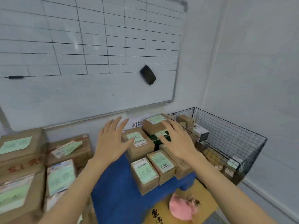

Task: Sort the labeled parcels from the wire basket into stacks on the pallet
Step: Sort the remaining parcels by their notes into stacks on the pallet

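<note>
The left hand and right hand, fingers spread and holding nothing, reach over parcels stacked on the blue pallet beside the wire basket, where a careless sweep could topple the perched top parcel.

matt brown cardboard parcels, black wire basket, glossy whiteboard

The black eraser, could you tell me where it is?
The eraser sticks to the whiteboard, lower right, above the right hand, in the head view.
</note>
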`<state>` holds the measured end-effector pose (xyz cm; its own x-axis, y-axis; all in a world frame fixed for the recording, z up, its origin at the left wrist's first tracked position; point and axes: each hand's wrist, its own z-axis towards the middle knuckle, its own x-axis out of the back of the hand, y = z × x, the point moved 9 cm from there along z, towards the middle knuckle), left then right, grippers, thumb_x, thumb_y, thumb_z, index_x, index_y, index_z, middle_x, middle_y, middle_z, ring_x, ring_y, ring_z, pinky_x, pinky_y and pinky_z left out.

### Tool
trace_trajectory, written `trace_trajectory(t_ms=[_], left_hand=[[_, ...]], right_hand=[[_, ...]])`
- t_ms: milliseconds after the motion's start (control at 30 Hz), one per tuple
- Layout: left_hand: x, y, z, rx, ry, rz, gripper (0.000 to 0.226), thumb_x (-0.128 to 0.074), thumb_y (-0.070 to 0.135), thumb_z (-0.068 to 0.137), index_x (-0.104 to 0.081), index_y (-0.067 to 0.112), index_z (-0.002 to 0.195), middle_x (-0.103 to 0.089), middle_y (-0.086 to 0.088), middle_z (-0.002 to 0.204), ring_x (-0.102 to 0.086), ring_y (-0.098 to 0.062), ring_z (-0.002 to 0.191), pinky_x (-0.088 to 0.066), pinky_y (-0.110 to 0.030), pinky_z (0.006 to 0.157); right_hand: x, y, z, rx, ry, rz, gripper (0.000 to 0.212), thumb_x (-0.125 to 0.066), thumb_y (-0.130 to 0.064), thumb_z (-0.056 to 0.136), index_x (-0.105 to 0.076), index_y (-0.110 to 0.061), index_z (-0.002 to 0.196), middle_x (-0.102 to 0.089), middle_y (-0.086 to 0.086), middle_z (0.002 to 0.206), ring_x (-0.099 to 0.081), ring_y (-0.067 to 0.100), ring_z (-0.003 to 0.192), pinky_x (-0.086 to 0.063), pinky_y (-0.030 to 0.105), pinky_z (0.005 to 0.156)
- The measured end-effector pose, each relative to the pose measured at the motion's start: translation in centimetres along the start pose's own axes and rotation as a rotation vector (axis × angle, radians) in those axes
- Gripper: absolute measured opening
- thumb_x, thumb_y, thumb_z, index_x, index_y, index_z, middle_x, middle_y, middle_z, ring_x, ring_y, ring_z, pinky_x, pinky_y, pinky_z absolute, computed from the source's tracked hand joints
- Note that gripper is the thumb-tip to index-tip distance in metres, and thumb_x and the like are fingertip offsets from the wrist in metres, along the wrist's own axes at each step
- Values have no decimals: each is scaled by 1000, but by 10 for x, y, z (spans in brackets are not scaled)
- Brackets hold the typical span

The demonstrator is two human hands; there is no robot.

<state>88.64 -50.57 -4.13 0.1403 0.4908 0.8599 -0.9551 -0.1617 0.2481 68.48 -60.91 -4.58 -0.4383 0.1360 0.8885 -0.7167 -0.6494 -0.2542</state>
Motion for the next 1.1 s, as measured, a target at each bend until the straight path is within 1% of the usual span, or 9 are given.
trace_trajectory(t_ms=[133,233,300,400,500,567,667,867,1100], left_hand=[[-37,99,17,-61,-14,-64,90,-22,74,72,-31,33,152,-22,2,162,-19,-26,147,-21,-47,117],[-59,157,27,-91,-17,-91,87,-22,75,75,-28,35,152,-20,5,163,-18,-25,147,-19,-47,118],[-72,189,34,-105,-37,-114,85,-25,76,78,-26,36,153,-19,5,163,-17,-24,148,-18,-48,118],[-91,234,47,-135,-69,-145,74,-42,67,90,-22,36,154,-16,5,164,-15,-23,149,-16,-49,118],[-107,275,61,-176,-83,-151,76,-40,68,88,-20,37,154,-17,4,163,-14,-23,149,-16,-48,118],[-119,302,71,-209,-86,-153,73,-44,66,90,-21,37,154,-17,5,163,-14,-23,149,-16,-46,118],[-140,336,92,-242,-96,-154,73,-48,62,92,-22,35,154,-17,5,163,-14,-22,149,-16,-45,118],[-194,393,148,-286,-137,-155,75,-50,62,91,-18,38,154,-13,4,164,-12,-22,149,-12,-47,119],[-249,418,233,-224,-149,-175,76,-47,63,90,-19,37,155,-15,4,164,-16,-23,149,-17,-49,118]], right_hand=[[41,93,-29,-50,12,-16,61,-43,-50,101,-27,-27,154,-25,2,161,-23,23,148,-32,48,116],[69,150,-50,-97,20,-59,61,-43,-50,100,-28,-26,154,-27,2,160,-25,22,146,-31,45,116],[82,184,-62,-132,12,-75,61,-42,-50,101,-27,-26,155,-28,2,159,-26,22,145,-33,43,114],[98,230,-76,-183,15,-81,62,-40,-52,101,-24,-28,155,-26,4,160,-25,23,147,-32,44,114],[110,271,-86,-237,24,-61,61,-40,-51,101,-25,-27,156,-24,5,161,-22,22,148,-27,42,117],[115,298,-92,-275,33,-48,62,-39,-52,101,-24,-27,156,-23,4,162,-21,22,149,-26,42,118],[115,337,-96,-307,22,-61,62,-38,-52,101,-23,-26,156,-24,4,162,-20,21,149,-25,42,118],[120,414,-77,-336,23,-40,61,-42,-50,101,-27,-25,155,-26,4,161,-24,22,148,-28,44,118],[112,495,-16,-271,-83,-65,60,-42,-47,103,-25,-25,155,-22,3,162,-20,20,149,-25,39,117]])
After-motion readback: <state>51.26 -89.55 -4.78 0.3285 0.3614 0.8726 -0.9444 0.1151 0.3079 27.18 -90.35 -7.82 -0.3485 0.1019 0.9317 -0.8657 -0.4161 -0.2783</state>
